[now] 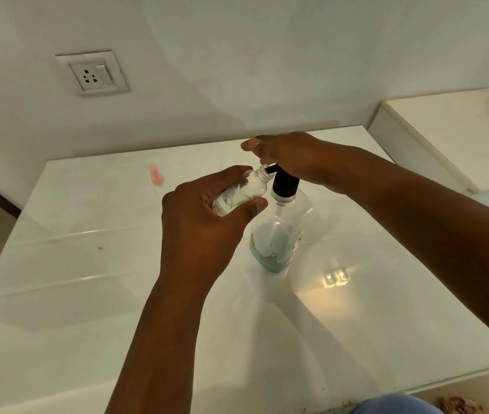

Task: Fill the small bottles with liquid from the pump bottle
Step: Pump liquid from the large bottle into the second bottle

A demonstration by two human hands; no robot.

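On the near half of the white tabletop only the two forearms are seen, reaching forward toward the middle. There the left hand is curled around a small clear bottle, thumb below and fingers wrapped over the far side, so that the bottle is lifted off the surface and tilted with its open neck pointing up and to the right. The tilt is judged to be deliberate: the neck is brought right against the black spout of the pump, so that whatever is dispensed goes straight into the opening rather than onto the tabletop.

Just beside it the pump bottle stands upright on the tabletop, a low layer of bluish liquid left at its bottom. Its black pump head is covered from above by the right hand, the fingers being bent down over the top while the thumb is stretched out to the left; a downward press seems intended, and the bottle is steadied by that same weight.

Further back, a small pinkish object lies alone on the tabletop, too blurred to be identified. Behind it, a wall socket is set into the wall.
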